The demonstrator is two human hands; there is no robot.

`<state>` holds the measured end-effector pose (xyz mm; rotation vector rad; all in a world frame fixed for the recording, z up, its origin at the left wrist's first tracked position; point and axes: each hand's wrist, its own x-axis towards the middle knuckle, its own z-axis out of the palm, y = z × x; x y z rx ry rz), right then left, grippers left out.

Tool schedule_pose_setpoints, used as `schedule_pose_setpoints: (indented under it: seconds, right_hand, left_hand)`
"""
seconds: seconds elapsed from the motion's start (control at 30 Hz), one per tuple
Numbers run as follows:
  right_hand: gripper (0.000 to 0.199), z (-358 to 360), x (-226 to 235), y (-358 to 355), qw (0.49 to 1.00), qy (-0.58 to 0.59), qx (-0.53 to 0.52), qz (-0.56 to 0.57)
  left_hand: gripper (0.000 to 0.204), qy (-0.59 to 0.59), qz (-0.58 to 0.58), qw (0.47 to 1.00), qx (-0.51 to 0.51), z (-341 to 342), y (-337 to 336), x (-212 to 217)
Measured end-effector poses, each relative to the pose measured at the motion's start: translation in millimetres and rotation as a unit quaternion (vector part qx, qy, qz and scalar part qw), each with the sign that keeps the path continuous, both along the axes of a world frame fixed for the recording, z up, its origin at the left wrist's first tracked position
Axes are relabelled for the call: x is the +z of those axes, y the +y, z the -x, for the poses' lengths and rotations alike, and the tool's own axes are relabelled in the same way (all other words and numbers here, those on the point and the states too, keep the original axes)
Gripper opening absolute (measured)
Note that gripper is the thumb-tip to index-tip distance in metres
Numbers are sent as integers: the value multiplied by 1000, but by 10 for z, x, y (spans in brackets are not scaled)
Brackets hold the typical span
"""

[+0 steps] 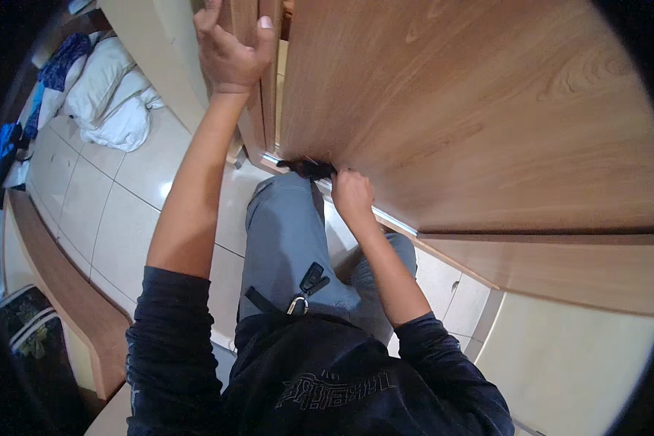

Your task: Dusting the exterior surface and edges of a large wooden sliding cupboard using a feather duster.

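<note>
My right hand is closed around the end of a small dark brush, whose bristles look black with a reddish-brown tinge. The brush lies along the bottom edge of a wood-grain sliding door, by a pale metal track. Higher up on the left, my left hand rests against the wooden upright beside the door. Its fingers are stretched and its thumb stands apart, with nothing held. A narrow gap shows between upright and door.
My knees in grey trousers are close to the cabinet base. A key fob with a carabiner hangs at my waist. White bedding lies on the tiled floor at far left. A curved wooden bed edge stands at left.
</note>
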<state>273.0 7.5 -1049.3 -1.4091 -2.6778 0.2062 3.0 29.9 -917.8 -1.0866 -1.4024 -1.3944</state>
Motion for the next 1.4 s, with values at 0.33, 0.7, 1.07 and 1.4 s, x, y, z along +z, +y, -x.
schedule_pose_setpoints:
  seconds: [0.33,0.7,1.07,1.4]
  right_hand:
    - [25,-16,-179,-109,990,127,-44,53]
    - [19,-140,1627,-22,965,182,95,-162]
    - [23,-67,3636,56,893,246,125,-355]
    - [23,20,3650,167,791,457,76,-401]
  left_hand:
    - [65,-1,-24,995,-96,0,-43,56]
    - [63,2,-40,992,-124,11,-74,46]
    - [57,-21,-50,989,-137,-22,-118,93]
    - [55,-41,-45,989,-133,-38,-112,72]
